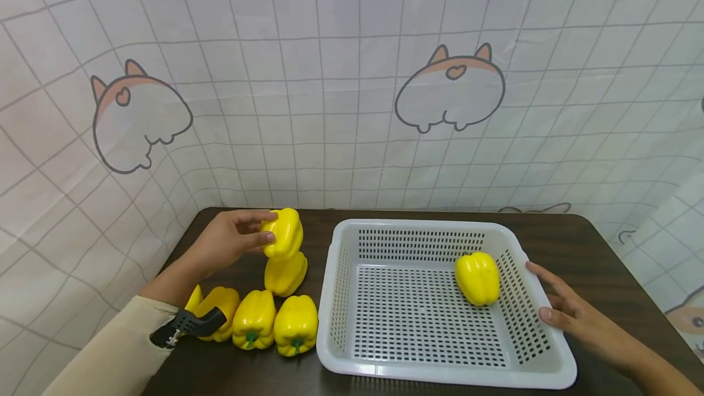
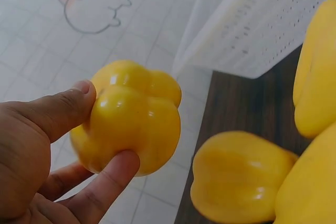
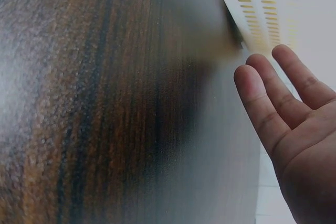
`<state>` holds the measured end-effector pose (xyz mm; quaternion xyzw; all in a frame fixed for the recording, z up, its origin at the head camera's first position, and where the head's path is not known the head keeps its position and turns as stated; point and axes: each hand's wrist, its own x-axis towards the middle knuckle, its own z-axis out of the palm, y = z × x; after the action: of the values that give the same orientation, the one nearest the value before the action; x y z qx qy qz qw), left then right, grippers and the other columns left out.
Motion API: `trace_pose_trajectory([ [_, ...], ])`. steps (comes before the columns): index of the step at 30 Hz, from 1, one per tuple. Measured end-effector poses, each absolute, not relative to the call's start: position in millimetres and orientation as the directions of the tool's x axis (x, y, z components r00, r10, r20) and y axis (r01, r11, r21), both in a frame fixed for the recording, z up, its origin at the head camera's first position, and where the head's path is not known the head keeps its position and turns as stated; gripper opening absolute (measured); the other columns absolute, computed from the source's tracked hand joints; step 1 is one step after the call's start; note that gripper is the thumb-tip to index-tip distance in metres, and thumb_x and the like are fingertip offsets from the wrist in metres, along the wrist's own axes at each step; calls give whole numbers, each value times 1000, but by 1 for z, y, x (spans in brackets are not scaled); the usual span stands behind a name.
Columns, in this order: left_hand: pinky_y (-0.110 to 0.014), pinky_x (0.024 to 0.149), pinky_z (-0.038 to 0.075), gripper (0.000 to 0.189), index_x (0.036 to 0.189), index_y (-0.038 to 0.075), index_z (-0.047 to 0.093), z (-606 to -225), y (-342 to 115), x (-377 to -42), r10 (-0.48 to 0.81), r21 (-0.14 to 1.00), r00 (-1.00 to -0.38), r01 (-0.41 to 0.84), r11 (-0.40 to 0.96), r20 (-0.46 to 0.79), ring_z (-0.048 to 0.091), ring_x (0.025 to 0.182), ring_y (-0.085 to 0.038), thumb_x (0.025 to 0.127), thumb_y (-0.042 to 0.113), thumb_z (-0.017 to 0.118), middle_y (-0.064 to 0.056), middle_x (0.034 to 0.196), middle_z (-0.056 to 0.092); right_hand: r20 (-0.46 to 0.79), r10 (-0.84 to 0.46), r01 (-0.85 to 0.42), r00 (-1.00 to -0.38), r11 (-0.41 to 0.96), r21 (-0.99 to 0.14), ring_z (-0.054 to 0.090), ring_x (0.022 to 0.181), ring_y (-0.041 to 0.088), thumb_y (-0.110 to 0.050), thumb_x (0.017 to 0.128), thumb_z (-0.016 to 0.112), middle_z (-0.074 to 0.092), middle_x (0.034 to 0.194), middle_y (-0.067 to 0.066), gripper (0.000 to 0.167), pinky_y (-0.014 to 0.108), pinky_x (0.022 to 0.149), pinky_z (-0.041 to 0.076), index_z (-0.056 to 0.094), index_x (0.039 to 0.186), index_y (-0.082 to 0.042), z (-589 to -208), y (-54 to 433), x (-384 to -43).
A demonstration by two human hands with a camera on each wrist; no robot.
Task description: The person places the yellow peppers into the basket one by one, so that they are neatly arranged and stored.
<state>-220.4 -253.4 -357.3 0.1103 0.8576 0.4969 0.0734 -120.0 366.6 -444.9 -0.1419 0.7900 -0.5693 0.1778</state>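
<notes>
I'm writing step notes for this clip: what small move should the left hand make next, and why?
Probably carry the held pepper rightward until it is over the white basket: the left hand grips it, the left wrist view shows it apart from the other peppers, and the basket has bare floor beside the one pepper inside.

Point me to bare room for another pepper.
Free: floor of the basket, left of its lone pepper; table between basket, right grip and backdrop. Crowded: table left of the basket, where loose peppers bunch and left grip holds another.
</notes>
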Motion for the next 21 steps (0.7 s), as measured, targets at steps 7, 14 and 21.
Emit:
trace_pose_trajectory([
  [7, -36, 82, 61, 49, 138, 15, 66, -358, -239, -219, 281, 867, -960, 128, 482, -15, 55, 129, -38, 92, 24, 80, -12, 143, 58, -121, -422, -21, -899, 318, -948, 71, 103, 26, -23, 108, 39, 41, 140, 43, 69, 47, 75, 62, 2, 163, -40, -445, 367, -120],
  [14, -44, 86, 60, 48, 136, 19, 68, -357, -227, -217, 308, 859, -951, 153, 489, -6, 54, 132, -38, 91, 29, 81, -7, 148, 55, -123, -427, -16, -896, 308, -951, 71, 104, 26, -22, 108, 38, 40, 141, 43, 68, 47, 76, 62, 2, 163, -41, -446, 367, -120],
  [21, -45, 86, 60, 46, 137, 17, 67, -352, -216, -216, 358, 852, -933, 206, 481, 24, 60, 123, -34, 93, 26, 79, -7, 144, 58, -115, -429, -21, -896, 299, -954, 71, 105, 27, -22, 108, 39, 38, 142, 44, 68, 48, 76, 62, 3, 163, -41, -448, 367, -121],
])
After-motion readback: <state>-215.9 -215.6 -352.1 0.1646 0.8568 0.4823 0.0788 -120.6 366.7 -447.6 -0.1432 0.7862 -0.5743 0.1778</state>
